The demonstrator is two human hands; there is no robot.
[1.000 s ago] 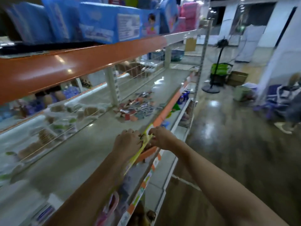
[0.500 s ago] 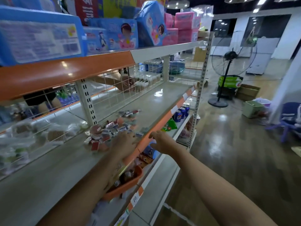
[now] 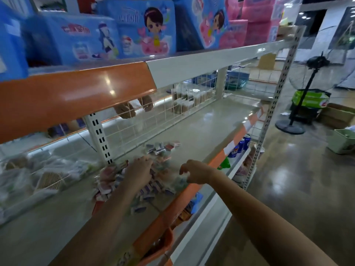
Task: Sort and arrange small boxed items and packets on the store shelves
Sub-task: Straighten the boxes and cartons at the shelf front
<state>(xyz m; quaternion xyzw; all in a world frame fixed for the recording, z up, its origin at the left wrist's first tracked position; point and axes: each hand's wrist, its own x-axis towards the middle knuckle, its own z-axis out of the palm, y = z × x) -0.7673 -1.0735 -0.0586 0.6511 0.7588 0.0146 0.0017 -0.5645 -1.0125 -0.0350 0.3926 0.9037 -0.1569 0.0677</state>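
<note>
Grey shelf [image 3: 201, 127] carries the loose heap of small boxes [image 3: 153, 186], my left hand [image 3: 138, 172] flat on it, my right hand [image 3: 194, 172] curled, contents unclear; sorting has barely begun, so next I gather boxes.

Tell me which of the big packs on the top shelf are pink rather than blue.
The pink packs stacked at the right end of the top shelf; the packs left of them, like the cartoon-girl pack, are blue.

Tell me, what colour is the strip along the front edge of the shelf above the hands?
In the head view, the strip is orange on the left, white further right.
</note>
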